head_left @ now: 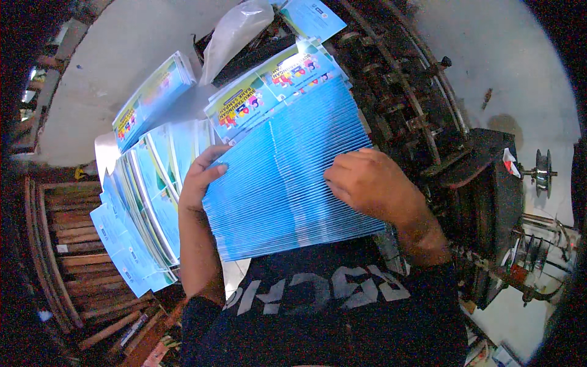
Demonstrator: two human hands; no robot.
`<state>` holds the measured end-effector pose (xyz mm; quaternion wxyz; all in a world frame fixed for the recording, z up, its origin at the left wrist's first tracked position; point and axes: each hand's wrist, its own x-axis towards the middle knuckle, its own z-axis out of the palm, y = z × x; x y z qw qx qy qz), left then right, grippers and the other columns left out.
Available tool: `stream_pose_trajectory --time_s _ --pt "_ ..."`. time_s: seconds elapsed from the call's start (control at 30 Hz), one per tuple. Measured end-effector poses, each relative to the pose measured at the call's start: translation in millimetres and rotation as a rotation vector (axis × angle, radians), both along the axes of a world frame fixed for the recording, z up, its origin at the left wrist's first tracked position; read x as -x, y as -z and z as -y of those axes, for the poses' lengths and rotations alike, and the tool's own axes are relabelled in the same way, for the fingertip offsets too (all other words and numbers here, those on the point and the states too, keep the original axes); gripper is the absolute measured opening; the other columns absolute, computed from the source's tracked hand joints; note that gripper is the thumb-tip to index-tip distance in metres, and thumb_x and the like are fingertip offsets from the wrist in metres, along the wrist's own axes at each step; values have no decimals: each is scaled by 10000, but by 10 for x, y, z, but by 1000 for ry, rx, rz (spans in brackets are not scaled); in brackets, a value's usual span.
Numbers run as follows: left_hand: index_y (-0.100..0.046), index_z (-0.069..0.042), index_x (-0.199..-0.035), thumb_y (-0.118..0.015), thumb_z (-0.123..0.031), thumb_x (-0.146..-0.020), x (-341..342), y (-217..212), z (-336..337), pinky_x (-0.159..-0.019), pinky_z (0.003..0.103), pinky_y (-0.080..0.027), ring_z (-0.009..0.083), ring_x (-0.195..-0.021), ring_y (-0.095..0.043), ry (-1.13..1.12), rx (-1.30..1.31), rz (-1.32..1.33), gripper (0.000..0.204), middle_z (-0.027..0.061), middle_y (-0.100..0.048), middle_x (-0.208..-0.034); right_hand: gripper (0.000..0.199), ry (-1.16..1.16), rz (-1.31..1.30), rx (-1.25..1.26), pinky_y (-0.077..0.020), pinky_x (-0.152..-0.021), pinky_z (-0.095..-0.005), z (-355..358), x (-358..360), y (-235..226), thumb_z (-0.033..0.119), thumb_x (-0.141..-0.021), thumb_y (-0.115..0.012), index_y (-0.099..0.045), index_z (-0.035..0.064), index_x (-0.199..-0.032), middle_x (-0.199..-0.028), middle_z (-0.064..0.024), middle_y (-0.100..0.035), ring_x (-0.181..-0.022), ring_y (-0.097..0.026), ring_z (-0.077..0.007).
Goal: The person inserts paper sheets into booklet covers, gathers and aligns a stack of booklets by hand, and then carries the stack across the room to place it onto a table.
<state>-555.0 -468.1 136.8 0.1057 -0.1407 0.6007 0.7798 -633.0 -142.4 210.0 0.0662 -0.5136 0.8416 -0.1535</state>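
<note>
A wide fan of blue printed booklet sheets (287,177) lies in front of my body, their edges stepped in fine overlapping rows. The topmost printed faces, yellow-green with small cartoon figures, show at the far end. At the left edge of the fan, my left hand (205,174) grips it with the thumb on top; some fingertips are hidden. My right hand (373,183) has its fingers curled over the sheets near the right edge, and what lies under the fingertips is hidden.
More printed sheets (165,159) are spread at the left, beside a neat pile (153,98) farther back. A clear plastic bag (235,37) rests on a dark box. Dark machinery (391,85) stands close on the right; a wooden slatted rack (92,244) is at lower left.
</note>
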Motion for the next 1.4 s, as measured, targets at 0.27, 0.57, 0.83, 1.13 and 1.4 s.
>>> stream_pose_trajectory --time_s 0.27,0.57,0.83,1.13,1.4 --pt "-576 -9 -1125 -650 -126 -732 0 12 -12 -865 298 -451 194 -965 -570 -29 -56 -8 417 112 -597 -1087 93 110 89 -35 -492 -656 -415 54 -2 -33 155 -795 -601 -569 68 -779 -740 -100 -576 -706 -606 -286" --pt "-573 7 -1124 -649 -132 -741 12 -20 11 -871 285 -433 188 -964 -558 6 27 -23 415 112 -592 -1075 116 42 33 -75 -503 -637 -412 100 57 -11 188 -808 -594 -577 81 -769 -748 -96 -587 -698 -612 -303" --pt "-571 -1 -1138 -639 -120 -752 -9 66 62 -876 286 -427 185 -978 -554 7 16 -12 409 111 -587 -1104 112 -51 -43 -113 -486 -664 -424 192 41 -42 202 -765 -634 -597 100 -739 -801 -79 -588 -713 -603 -288" --pt "-573 3 -1133 -643 -112 -749 -106 57 52 -870 294 -431 186 -980 -557 -32 -37 20 407 111 -595 -1092 186 -20 -252 408 -457 -842 -399 282 852 -695 117 -722 -687 -674 66 -900 -966 -101 -662 -915 -616 -264" --pt "-578 13 -1112 -658 -126 -734 -52 -34 -43 -870 300 -435 185 -968 -562 -6 -84 7 410 111 -597 -1076 213 19 -241 87 -482 -840 -415 764 1469 274 173 -840 -586 -671 72 -1007 -985 -120 -670 -917 -628 -312"
